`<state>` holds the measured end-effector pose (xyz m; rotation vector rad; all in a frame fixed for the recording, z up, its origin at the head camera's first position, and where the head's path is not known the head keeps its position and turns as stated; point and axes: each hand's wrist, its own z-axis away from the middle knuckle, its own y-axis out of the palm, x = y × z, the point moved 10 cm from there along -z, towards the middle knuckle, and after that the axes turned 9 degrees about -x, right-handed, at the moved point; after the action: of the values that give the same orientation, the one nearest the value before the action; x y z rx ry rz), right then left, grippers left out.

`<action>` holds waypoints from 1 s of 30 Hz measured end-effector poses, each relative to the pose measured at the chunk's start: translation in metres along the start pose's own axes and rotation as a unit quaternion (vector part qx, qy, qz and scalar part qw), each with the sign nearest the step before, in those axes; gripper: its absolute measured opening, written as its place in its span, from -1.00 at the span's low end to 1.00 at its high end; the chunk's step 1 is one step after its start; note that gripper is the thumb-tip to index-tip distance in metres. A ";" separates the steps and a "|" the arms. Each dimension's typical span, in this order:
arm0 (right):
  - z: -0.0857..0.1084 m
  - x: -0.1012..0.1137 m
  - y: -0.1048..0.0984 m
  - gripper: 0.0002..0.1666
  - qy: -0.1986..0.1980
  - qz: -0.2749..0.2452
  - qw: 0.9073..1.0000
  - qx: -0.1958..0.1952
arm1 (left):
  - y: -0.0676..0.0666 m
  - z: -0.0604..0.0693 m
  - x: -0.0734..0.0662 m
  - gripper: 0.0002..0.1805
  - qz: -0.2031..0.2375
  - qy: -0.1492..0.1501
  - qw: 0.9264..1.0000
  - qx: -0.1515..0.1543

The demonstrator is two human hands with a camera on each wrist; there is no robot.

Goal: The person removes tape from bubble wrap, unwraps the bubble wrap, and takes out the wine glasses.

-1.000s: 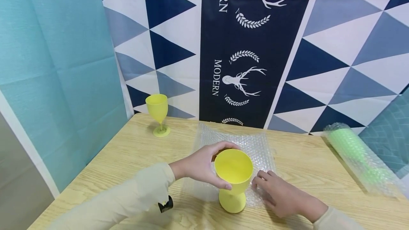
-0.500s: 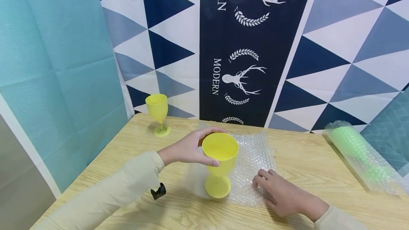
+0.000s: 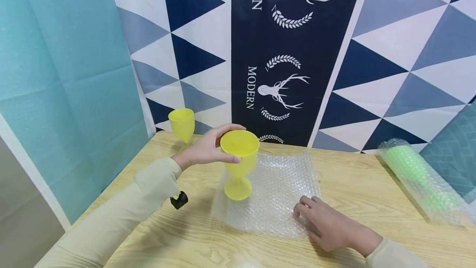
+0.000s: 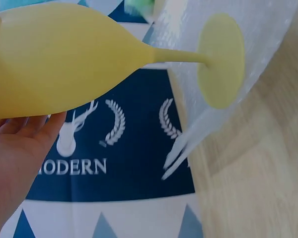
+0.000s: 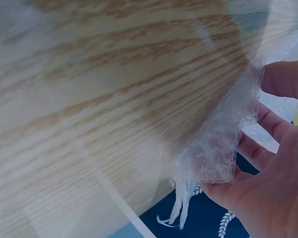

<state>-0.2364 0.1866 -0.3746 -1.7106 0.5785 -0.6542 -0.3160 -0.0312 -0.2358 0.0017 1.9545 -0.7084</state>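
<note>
A yellow goblet (image 3: 241,168) is upright, with its round foot over the left part of a clear bubble wrap sheet (image 3: 279,202). Whether the foot touches the wrap I cannot tell. My left hand (image 3: 206,148) grips the goblet's bowl from the left side, thumb in front. In the left wrist view, the goblet's slim stem (image 4: 176,55) shows between bowl and foot. My right hand (image 3: 331,224) stays at the near right corner of the wrap, fingers curled down. Seen from the right wrist, thumb and fingers hold the wrap's edge (image 5: 218,144); the fingertips are partly hidden.
Another yellow goblet (image 3: 182,124) stands at the table's far left corner, partly behind my left hand. A green object in bubble wrap (image 3: 420,181) lies at the right. Patterned cloth (image 3: 275,53) hangs behind the wooden table (image 3: 178,239).
My left hand has carried the goblet away from me and leftward, from the wrap's near edge toward its far left part. The right hand has stayed in place at the wrap.
</note>
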 end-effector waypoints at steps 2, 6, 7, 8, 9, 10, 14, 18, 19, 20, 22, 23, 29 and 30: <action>0.000 0.000 -0.001 -0.54 -0.002 0.002 1.000 -0.005 | -0.008 -0.003 0.003 -0.19 -0.009 -0.006 1.000 -0.016; 0.001 0.000 -0.002 -0.53 -0.005 0.004 1.000 -0.011 | -0.025 -0.008 0.010 -0.18 -0.026 -0.019 0.998 -0.046; 0.001 0.000 -0.002 -0.53 -0.006 0.004 1.000 -0.012 | -0.030 -0.009 0.012 -0.18 -0.028 -0.025 0.998 -0.054; 0.001 0.000 -0.001 -0.53 -0.005 0.003 1.000 -0.011 | -0.034 -0.010 0.014 -0.19 -0.025 -0.029 0.998 -0.059; 0.001 0.000 -0.001 -0.53 -0.004 0.002 1.000 -0.010 | -0.038 -0.011 0.016 -0.19 -0.023 -0.032 0.997 -0.066; 0.001 -0.001 -0.001 -0.54 -0.003 0.001 1.000 -0.009 | -0.042 -0.013 0.018 -0.18 -0.025 -0.034 0.996 -0.074; 0.002 -0.002 0.000 -0.55 0.003 -0.004 1.000 -0.002 | -0.059 -0.016 0.027 -0.16 -0.043 -0.058 0.991 -0.112; 0.002 -0.002 0.000 -0.55 0.006 -0.007 1.000 0.002 | -0.070 -0.018 0.042 -0.12 -0.071 -0.085 0.984 -0.138; 0.002 -0.002 0.000 -0.55 0.007 -0.008 1.000 0.002 | -0.072 -0.019 0.047 -0.11 -0.077 -0.088 0.983 -0.145; 0.002 -0.002 -0.001 -0.54 0.007 -0.008 1.000 0.003 | -0.074 -0.020 0.051 -0.11 -0.081 -0.090 0.981 -0.149; 0.002 -0.003 -0.001 -0.54 0.007 -0.008 1.000 0.003 | -0.076 -0.022 0.061 -0.09 -0.093 -0.090 0.978 -0.163; 0.002 -0.002 -0.001 -0.54 0.006 -0.009 1.000 0.003 | -0.078 -0.022 0.066 -0.09 -0.098 -0.092 0.976 -0.172; 0.002 -0.002 0.000 -0.54 0.011 -0.013 1.000 0.008 | -0.086 -0.024 0.099 -0.07 -0.109 -0.113 0.959 -0.236; 0.002 -0.002 0.000 -0.54 0.012 -0.013 1.000 0.009 | -0.087 -0.025 0.104 -0.07 -0.106 -0.118 0.956 -0.246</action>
<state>-0.2366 0.1899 -0.3753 -1.6987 0.5661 -0.6979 -0.4127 -0.1218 -0.2721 -0.5794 1.8646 -0.3210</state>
